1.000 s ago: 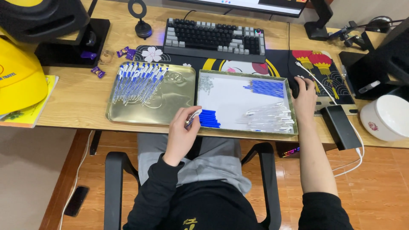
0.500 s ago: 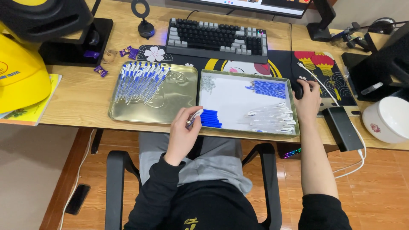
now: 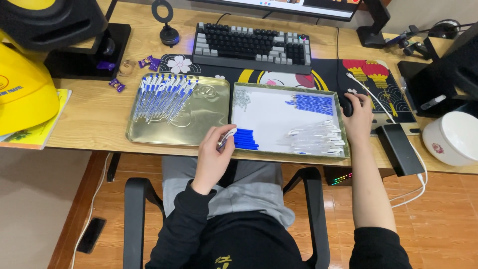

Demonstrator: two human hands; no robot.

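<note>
My left hand [image 3: 213,154] is at the desk's front edge, closed around a clear pen part [image 3: 226,137] beside a small pile of blue caps [image 3: 246,139]. My right hand [image 3: 356,117] rests on a black computer mouse [image 3: 347,103] right of the white-lined tray [image 3: 279,119]. That tray holds blue refills [image 3: 311,103], clear pen barrels [image 3: 318,138] and small springs [image 3: 242,99]. A gold metal tray [image 3: 199,127] to the left carries a row of several assembled blue-and-white pens [image 3: 163,97].
A keyboard [image 3: 251,46] lies behind the trays on a patterned desk mat [image 3: 378,79]. A yellow helmet [image 3: 22,92] sits at the left, a white bowl [image 3: 453,137] and a black power bank [image 3: 398,149] at the right. Wrapped sweets [image 3: 117,83] lie near a black speaker [image 3: 50,20].
Both hands stay almost still. The left hand keeps the pen part by the blue caps, and the right hand stays on the mouse.
</note>
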